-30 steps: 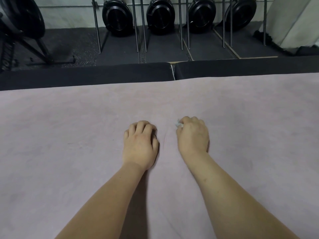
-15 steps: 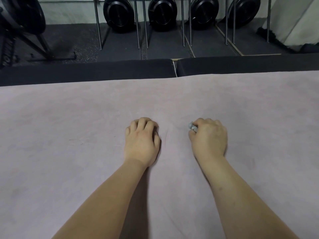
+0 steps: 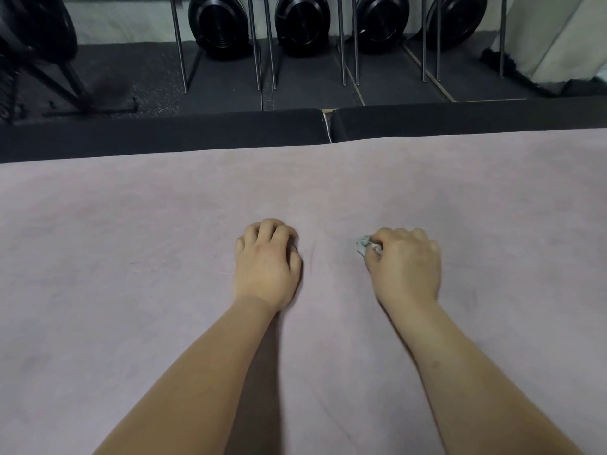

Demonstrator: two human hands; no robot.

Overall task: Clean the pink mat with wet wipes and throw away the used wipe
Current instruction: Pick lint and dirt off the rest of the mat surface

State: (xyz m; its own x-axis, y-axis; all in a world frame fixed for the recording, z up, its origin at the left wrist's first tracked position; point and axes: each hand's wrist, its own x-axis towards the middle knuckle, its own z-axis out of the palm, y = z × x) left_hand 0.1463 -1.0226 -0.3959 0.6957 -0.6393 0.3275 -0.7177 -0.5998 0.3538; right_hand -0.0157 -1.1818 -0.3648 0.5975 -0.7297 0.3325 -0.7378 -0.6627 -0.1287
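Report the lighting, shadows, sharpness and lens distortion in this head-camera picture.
Head view: dim, soft, even light, with no glare on the pink mat. Head view: a dark shadow lies beside the left forearm, below the left hand. Head view: the right hand and its crumpled wet wipe look sharp. Head view: wide-angle distortion leaves the metal rods leaning, not parallel.

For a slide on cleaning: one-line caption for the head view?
Right hand grips a crumpled wipe against the pink mat; left hand rests curled beside it.
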